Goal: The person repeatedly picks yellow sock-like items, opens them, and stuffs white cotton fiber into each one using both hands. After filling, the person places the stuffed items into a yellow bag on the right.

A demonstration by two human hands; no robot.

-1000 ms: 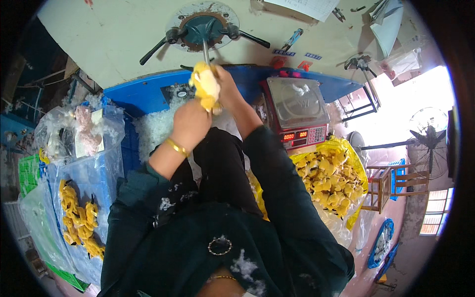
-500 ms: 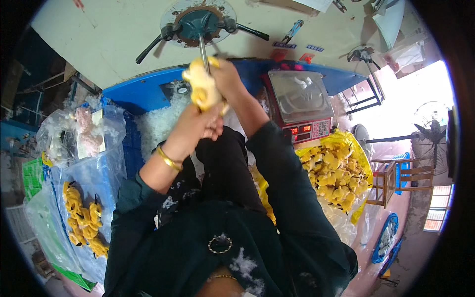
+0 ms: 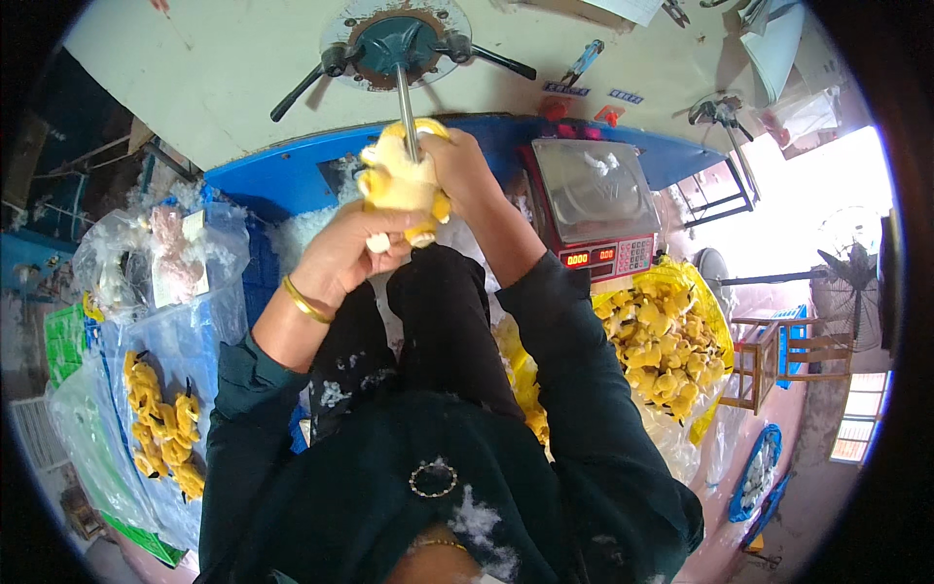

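A small yellow and cream plush toy [image 3: 401, 185] is held between my two hands, over my knees. From a dark green fitting [image 3: 394, 47] with black handles, a thin metal tube [image 3: 406, 112] reaches down into the toy's upper part. My left hand [image 3: 350, 248] is closed round the toy's lower end, a gold bangle on its wrist. On the toy's upper right side, my right hand [image 3: 457, 170] grips it close to the tube; some of its fingers are hidden behind the toy.
White stuffing fluff [image 3: 302, 229] lies left of my knees. On the right, a red digital scale [image 3: 595, 195] stands above a yellow bag [image 3: 715, 336] full of plush toys. Several finished-looking yellow toys [image 3: 165, 423] lie on a blue plastic-covered surface [image 3: 219, 331] at left.
The toy has turned so more of its cream front shows, and its lower end has swung right. My left hand has shifted slightly down and left along it.
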